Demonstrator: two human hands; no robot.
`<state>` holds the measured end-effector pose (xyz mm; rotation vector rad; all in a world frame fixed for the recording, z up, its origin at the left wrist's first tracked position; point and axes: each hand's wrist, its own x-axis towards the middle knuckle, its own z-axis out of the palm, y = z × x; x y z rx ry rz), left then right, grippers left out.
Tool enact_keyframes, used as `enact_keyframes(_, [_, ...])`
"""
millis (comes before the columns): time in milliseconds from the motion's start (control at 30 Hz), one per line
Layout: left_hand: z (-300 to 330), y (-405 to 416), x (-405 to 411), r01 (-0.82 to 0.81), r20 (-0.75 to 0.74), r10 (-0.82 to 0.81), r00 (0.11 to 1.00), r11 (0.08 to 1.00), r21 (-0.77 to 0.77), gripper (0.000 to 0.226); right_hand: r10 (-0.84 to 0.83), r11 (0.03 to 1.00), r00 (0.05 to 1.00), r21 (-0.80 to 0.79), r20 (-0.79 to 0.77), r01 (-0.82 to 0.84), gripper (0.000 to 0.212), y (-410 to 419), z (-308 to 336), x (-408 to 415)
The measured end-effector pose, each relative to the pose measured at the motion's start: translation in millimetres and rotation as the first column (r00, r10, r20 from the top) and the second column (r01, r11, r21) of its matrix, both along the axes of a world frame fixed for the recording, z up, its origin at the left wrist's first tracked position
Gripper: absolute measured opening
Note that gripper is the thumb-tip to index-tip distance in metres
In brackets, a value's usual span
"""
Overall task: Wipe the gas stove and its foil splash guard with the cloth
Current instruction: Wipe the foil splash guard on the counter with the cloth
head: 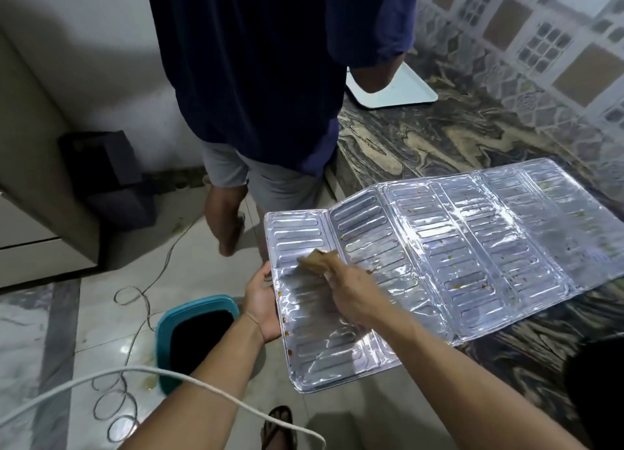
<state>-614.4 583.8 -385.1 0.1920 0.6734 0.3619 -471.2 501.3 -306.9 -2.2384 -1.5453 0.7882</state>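
Note:
The foil splash guard [456,247] lies unfolded across the marble counter, its left panels hanging out past the counter edge. Brown and green food specks dot its ribbed surface. My left hand [261,301] grips the guard's left edge from below and steadies it. My right hand [351,289] holds a tan cloth [315,259] and presses it on the foil near the left fold. The gas stove is not in view.
Another person in a dark blue shirt [270,61] stands close behind the guard, at the counter [439,139]. A white tray [401,88] lies on the counter beyond. A teal bin [169,321] and loose cables [135,314] lie on the floor below my arms.

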Motion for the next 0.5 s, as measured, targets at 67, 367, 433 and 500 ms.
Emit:
enact_keyframes(67, [-2.2,2.7,-4.3,-0.005,-0.016,0.005,1.000,1.000,0.028,0.060,-0.156,0.983,0.981,0.078,-0.113,0.165,0.026,8.5,21.1,9.6])
enact_keyframes(367, [3.8,27.8,2.1,-0.069,-0.043,0.072,0.996,0.994,0.083,0.059,-0.604,0.782,0.791,0.265,0.102,0.563,0.023,46.8,41.8,105.0])
enact_keyframes(433, [9.3,30.0,4.4,-0.043,-0.071,0.051,0.996,0.992,0.115,0.060,-0.597,0.793,0.724,0.389,0.345,0.468,0.037,43.6,31.1,101.0])
enact_keyframes(500, [13.4,34.4,4.0,-0.029,-0.107,0.044,0.993,0.989,0.145,0.057,-0.461,0.876,0.744,0.380,0.484,0.296,0.049,43.2,18.6,97.8])
